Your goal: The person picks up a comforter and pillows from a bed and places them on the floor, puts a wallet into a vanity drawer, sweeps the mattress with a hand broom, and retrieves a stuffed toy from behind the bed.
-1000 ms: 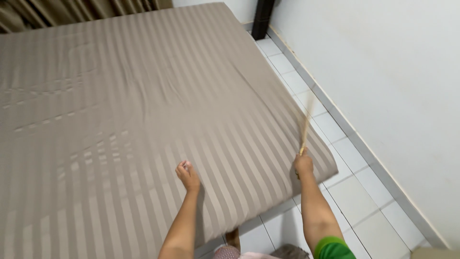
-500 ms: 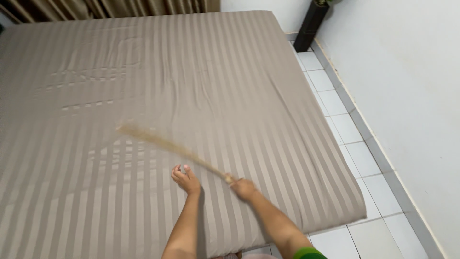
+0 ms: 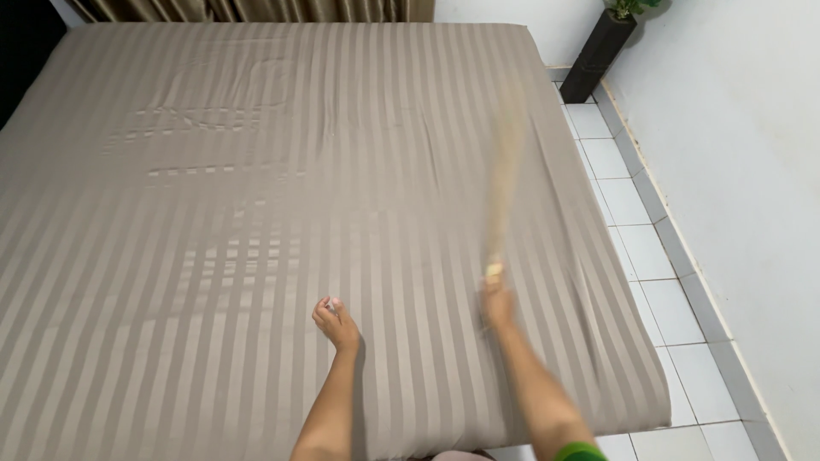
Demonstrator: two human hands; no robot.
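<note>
A mattress with a taupe striped sheet (image 3: 256, 213) fills most of the view. My left hand (image 3: 336, 323) rests on the sheet near its front edge, fingers curled with nothing in them. My right hand (image 3: 495, 303) is blurred by motion and grips the handle of a thin straw-coloured stick broom (image 3: 504, 183). The broom points away from me over the right part of the sheet, its bristles smeared by motion.
White floor tiles (image 3: 649, 256) run along the mattress's right side beside a white wall (image 3: 735, 154). A tall black planter (image 3: 598, 51) stands in the far right corner. Brown curtains (image 3: 256, 8) hang behind the mattress.
My right hand has swung the broom from pointing left across the sheet back to pointing straight away on the right. My left hand stays put. The view has shifted left.
</note>
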